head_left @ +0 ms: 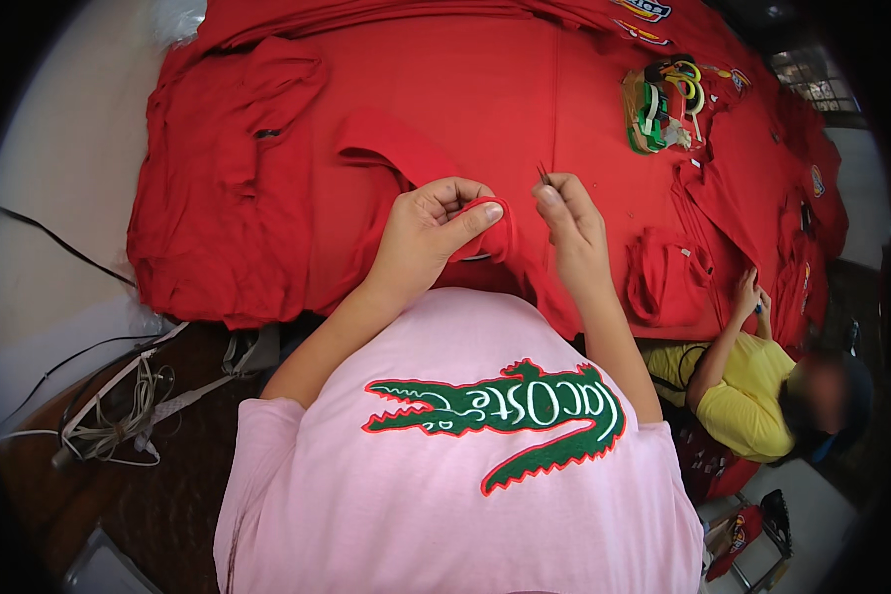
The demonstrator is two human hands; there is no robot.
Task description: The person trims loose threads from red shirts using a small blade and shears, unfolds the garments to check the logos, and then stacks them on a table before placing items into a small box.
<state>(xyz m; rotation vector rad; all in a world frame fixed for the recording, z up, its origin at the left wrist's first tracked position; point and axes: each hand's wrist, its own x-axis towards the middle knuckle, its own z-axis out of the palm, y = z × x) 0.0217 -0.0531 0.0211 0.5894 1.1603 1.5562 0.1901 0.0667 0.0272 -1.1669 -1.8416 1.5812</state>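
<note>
My left hand (434, 223) is closed on a folded edge of a red garment (510, 243), pinching it between thumb and fingers. The red cloth hangs down over my lap, and a loose band of it (396, 148) curves away behind the hand. Just to the right, my right hand (576, 223) pinches a small pointed tool (544, 174), its thin dark tips poking up past the fingers. Whether this tool is tweezers or thread snips I cannot tell. The two hands are a short way apart, and the tool is not touching the cloth.
Red cloth (445, 79) covers the table, with crumpled red garments (228, 198) piled at the left. A box with tape rolls (663, 104) stands far right. Another person in a yellow shirt (747, 396) handles red cloth at the right. Tangled cables (129, 406) lie lower left.
</note>
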